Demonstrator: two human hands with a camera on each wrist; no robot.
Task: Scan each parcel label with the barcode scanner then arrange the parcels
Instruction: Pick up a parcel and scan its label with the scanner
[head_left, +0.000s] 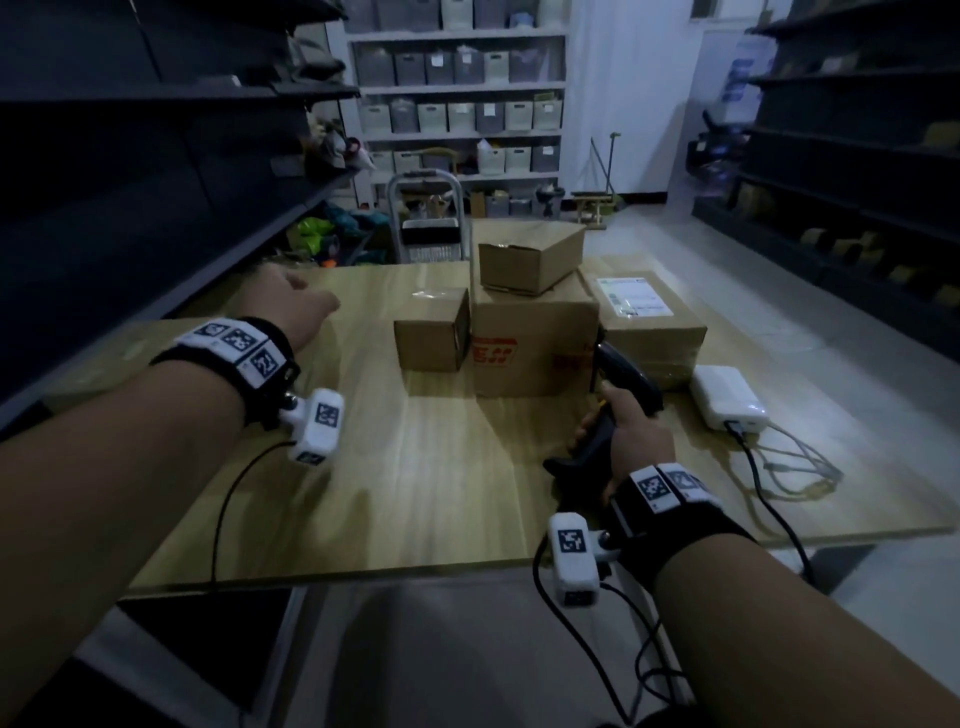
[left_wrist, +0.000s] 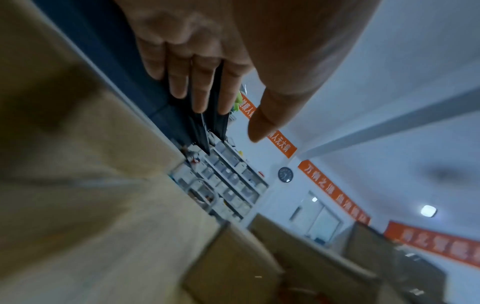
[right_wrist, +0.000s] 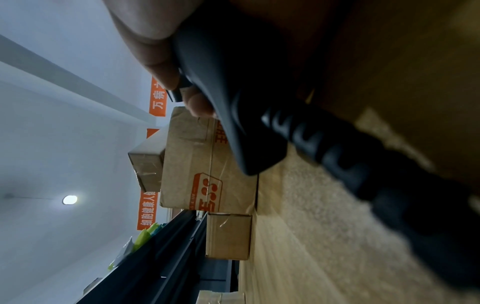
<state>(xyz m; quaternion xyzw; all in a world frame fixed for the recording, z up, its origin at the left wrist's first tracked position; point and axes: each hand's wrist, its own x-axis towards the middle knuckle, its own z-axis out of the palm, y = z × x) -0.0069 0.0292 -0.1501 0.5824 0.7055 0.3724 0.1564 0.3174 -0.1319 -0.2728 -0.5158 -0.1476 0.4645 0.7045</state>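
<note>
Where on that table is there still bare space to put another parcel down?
Bare wood lies on the table in front of the parcels, between the left hand and right hand. The far right is crowded: stacked boxes, labelled parcel, white device.

label text on the right parcel (head_left: 635, 297) is too small to read. scanner (head_left: 626, 376) nose hides behind the big parcel (head_left: 532, 343); left wrist view's worktop (left_wrist: 78, 185) is blurred.

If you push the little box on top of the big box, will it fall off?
Probably, if pushed far. The top box sits askew, one corner reaching the big box's front edge, so it could tip over. It looks like stiff cardboard, likely sliding rather than crumpling.
</note>
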